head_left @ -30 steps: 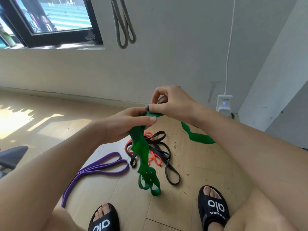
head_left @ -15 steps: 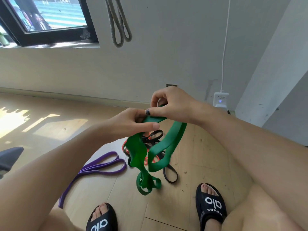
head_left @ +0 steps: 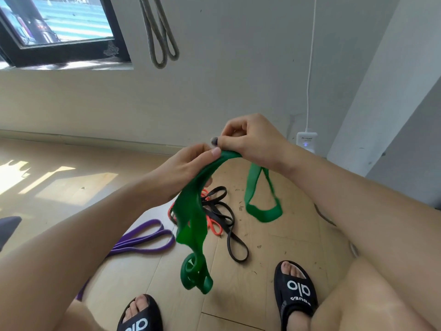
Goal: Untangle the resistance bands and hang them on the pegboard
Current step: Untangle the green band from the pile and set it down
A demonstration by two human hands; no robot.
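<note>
Green band [head_left: 191, 218] smooth matt rubber; floor [head_left: 71, 187] pale wood planks, slight sheen; slides [head_left: 297, 295] matt black.

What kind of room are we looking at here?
Probably a plain room at home: a wood-plank floor, a window, and a plugged-in charger on the wall.
</note>
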